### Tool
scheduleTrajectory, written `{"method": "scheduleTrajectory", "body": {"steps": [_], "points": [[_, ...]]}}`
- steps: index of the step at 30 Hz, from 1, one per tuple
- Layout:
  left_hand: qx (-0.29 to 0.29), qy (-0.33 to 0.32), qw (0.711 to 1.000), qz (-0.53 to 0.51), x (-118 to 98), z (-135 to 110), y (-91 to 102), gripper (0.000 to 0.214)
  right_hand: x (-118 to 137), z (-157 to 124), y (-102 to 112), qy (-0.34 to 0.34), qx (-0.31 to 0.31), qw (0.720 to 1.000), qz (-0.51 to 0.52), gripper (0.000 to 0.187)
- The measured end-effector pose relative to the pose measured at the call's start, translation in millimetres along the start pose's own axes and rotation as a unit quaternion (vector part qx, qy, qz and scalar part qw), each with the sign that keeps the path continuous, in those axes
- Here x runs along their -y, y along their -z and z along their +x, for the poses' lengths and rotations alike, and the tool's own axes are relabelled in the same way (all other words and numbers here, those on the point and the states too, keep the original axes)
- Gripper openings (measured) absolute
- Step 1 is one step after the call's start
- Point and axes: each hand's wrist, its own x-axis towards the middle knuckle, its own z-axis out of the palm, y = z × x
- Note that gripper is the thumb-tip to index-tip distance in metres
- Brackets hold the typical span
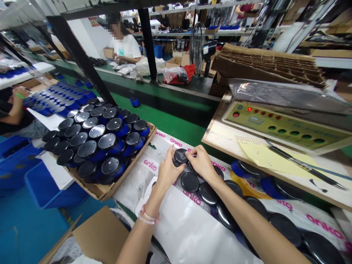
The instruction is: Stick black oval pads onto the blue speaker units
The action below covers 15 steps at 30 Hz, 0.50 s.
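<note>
My left hand (168, 168) curves its thumb and fingers around a small round unit with a glossy black top (180, 155). From the other side, my right hand (202, 162) has thumb and forefinger pinched at the unit's right edge; anything between those fingertips is too small to make out. Just in front of my hands, a black round unit (190, 182) stands on the sheet printed "anko" (150, 164). More of these units (209, 193) run in rows under my right forearm toward the lower right.
A cardboard tray (129, 163) at left is heaped with black-topped blue units (89, 149). On a raised wooden shelf (217, 134) at right sit a control box (286, 126), yellow paper (275, 156) and a black pen (305, 165). A green conveyor (170, 123) passes behind; co-workers sit beyond and left.
</note>
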Motion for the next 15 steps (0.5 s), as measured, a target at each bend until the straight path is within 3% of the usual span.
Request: {"method": "scheduleTrajectory", "body": {"steps": [4, 8, 12, 15], "points": [[0.011, -0.006, 0.998, 0.056, -2.2, 0.0, 0.6, 0.074, 0.6, 4.0, 4.7, -0.008, 0.023, 1.0, -0.017, 0.021], [0.008, 0.004, 0.985, 0.171, -16.2, -3.8, -1.7, 0.064, 6.6, -4.5, 23.1, 0.017, 0.022, 0.999, -0.019, 0.025], [0.039, 0.034, 0.959, 0.278, -33.0, -1.0, -3.1, 0.068, 5.6, -35.3, 56.1, 0.077, 0.025, 0.997, 0.014, 0.013], [0.091, 0.027, 0.941, 0.325, -40.3, 7.4, 2.3, 0.066, -10.4, -66.6, 84.0, 0.093, 0.032, 0.995, 0.027, 0.009]]}}
